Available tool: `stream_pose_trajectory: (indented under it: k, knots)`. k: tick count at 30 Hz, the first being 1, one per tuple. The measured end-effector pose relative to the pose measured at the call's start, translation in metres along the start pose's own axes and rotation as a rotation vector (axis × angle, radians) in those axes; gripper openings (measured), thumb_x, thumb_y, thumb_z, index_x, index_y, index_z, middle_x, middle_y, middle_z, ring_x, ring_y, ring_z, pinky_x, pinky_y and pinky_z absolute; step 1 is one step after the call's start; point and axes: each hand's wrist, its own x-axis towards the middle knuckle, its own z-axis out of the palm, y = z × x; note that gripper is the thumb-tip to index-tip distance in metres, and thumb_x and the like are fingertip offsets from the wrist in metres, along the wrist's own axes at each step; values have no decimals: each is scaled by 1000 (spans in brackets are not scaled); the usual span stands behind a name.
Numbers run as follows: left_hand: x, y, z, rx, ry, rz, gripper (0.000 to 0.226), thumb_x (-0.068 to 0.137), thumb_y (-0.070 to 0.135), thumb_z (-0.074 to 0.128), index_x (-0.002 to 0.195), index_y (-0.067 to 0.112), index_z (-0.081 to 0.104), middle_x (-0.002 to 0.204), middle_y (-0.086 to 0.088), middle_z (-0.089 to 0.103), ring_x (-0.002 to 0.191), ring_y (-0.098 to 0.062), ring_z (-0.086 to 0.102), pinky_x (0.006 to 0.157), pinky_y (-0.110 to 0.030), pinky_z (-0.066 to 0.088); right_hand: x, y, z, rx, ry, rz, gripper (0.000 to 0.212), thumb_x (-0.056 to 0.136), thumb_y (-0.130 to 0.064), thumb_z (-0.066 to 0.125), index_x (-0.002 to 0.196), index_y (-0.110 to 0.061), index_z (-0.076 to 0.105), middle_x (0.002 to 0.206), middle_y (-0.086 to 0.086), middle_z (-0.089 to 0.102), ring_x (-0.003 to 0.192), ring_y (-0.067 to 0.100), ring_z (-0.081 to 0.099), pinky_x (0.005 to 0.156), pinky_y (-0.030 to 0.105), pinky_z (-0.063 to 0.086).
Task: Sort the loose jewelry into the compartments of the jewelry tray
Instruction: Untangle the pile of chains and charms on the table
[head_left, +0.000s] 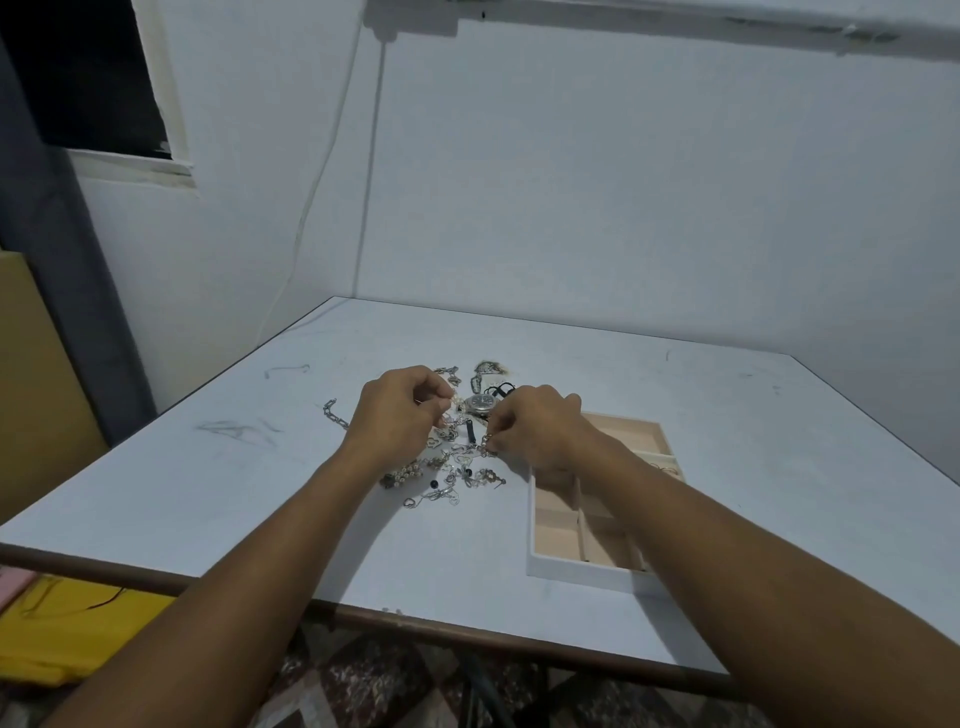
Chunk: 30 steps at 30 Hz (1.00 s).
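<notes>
- Two hands work over the pile of loose jewelry, which lies on the table just left of the tray; the tray's near compartments show bare lining.
- Left hand pinches a thin chain between thumb and fingertips; right hand pinches what looks like its other end, low by the pile; whether it is one piece or two tangled ones I cannot tell.
- Chain is probably very light, limp and slippery, and likely to snag on its neighbours; best held at an end or the clasp, lifted slowly so the rest falls free, then lowered into a coil.
- Watch sits between the hands at the far side of the pile; likely the heaviest piece and stiff at the case; take it by the case edge or the band, not the glass.
- Link chain lies apart to the left; it is coarser and easy to lift mid-length; pearl strand under the left wrist may roll, and its string may be fragile.
- Pendants at the near edge are tiny and flat; a fingertip pinch should do.
- No brand, label or writing can be read; the watch dial is too small to make out.
</notes>
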Motion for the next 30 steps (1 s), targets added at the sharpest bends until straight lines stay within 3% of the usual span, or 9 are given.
stream_pose_trajectory:
  k: [7,13,15,17,20,23,26,30]
  knots:
    - [0,2,0,22,-22,4,7,90,15,64,87,20,67,73,1,70,60,-5,58,52,-13,41,5,7,2,-56,41,32,17,71,-12,67,82,-24,73,85,-8,73,94,16,57,80,37,25]
    - [-1,8,7,38,-72,9,7,91,14,62,89,17,68,72,0,69,39,5,49,39,-7,34,-1,18,-22,70,2,40,12,80,-21,69,90,-26,72,88,-14,64,94,14,54,91,35,38]
    - [0,14,12,32,-84,19,6,91,14,63,89,17,68,71,2,68,37,6,47,38,-7,32,-6,32,-35,162,8,21,12,79,-18,71,85,-28,71,85,-12,65,92,13,61,82,25,46]
    - [1,22,21,31,-103,38,6,91,14,63,89,15,68,71,4,67,37,7,48,38,-7,31,-14,50,-48,211,29,22,10,82,-15,70,87,-23,73,85,-8,66,86,11,61,68,11,42]
    - [2,41,40,40,-167,86,6,91,10,62,90,12,68,75,-1,68,48,4,54,44,-5,36,-33,74,-62,235,78,45,8,84,-14,69,89,-20,73,85,-9,67,82,6,59,64,9,37]
    - [4,58,65,86,-223,128,9,90,10,62,92,12,70,82,-1,67,69,-9,61,60,-10,43,-51,95,-70,254,93,84,8,85,-16,68,90,-19,74,87,-10,69,79,-4,58,63,9,36]
    - [1,68,88,150,-248,138,12,90,10,61,95,14,71,84,4,63,79,-9,58,57,-8,37,-65,113,-74,267,118,116,8,85,-19,69,89,-22,74,90,-12,69,81,-4,58,64,12,38]
    - [-8,77,110,231,-257,160,17,88,4,56,92,13,70,92,-4,69,87,-18,64,75,-26,50,-77,127,-77,268,130,136,7,85,-22,68,86,-27,74,90,-15,69,83,-1,60,64,16,39]
